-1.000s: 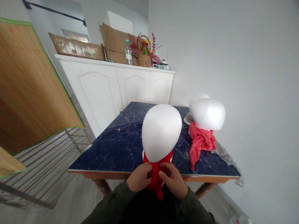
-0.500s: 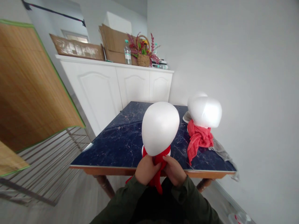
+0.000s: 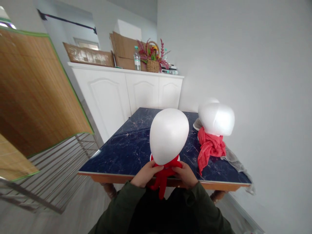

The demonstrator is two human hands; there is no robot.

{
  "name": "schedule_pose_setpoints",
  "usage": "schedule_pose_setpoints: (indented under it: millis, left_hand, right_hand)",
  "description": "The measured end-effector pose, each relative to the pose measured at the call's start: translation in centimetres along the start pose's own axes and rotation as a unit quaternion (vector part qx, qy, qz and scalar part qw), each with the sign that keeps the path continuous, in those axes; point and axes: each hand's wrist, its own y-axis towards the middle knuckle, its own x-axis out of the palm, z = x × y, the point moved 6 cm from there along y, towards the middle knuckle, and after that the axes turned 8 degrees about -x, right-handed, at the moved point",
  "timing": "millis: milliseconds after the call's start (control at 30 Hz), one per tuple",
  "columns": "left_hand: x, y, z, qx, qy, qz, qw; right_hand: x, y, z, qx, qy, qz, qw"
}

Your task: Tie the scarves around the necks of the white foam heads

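Observation:
A white foam head form [image 3: 168, 135] stands at the near edge of the dark blue marble table [image 3: 126, 146]. A red scarf [image 3: 162, 177] is wrapped round its neck, with its ends hanging over the table edge. My left hand [image 3: 145, 174] grips the scarf on the left side of the neck. On the right side my right hand [image 3: 186, 175] holds the same scarf. A second white head form [image 3: 216, 119] stands further right, wearing a lighter red scarf [image 3: 209, 148].
A third white head form [image 3: 208, 101] peeks out behind the second. Grey cloth [image 3: 235, 161] lies at the table's right edge. White cabinets [image 3: 126, 91] behind carry cardboard boxes, a bottle and a flower basket [image 3: 153, 60]. A bamboo mat [image 3: 31, 97] over a metal rack stands at left.
My hands have moved apart, from the front knot to either side of the neck, drawing the red scarf snug. The view shifted slightly.

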Motion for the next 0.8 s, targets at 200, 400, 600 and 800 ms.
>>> schedule_pose_setpoints:
  millis: [200, 400, 600, 800]
  left_hand:
    - [-2.5, 0.0, -0.5, -0.149, -0.279, 0.008, 0.948]
    - [-0.8, -1.1, -1.4, -0.207, -0.466, -0.059, 0.858]
    - [2.5, -2.6, -1.5, -0.137, -0.541, -0.071, 0.827]
    - [4.6, -3.1, -1.8, -0.126, -0.538, -0.027, 0.833]
  right_hand:
    - [-4.3, 0.4, -2.2, -0.146, -0.349, 0.151, 0.913]
    - [-4.8, -0.2, -3.5, -0.270, -0.573, 0.197, 0.748]
    - [-2.0, -1.3, -2.3, -0.375, -0.539, 0.126, 0.744]
    - [2.9, -3.7, -2.9, -0.364, -0.404, -0.019, 0.839]
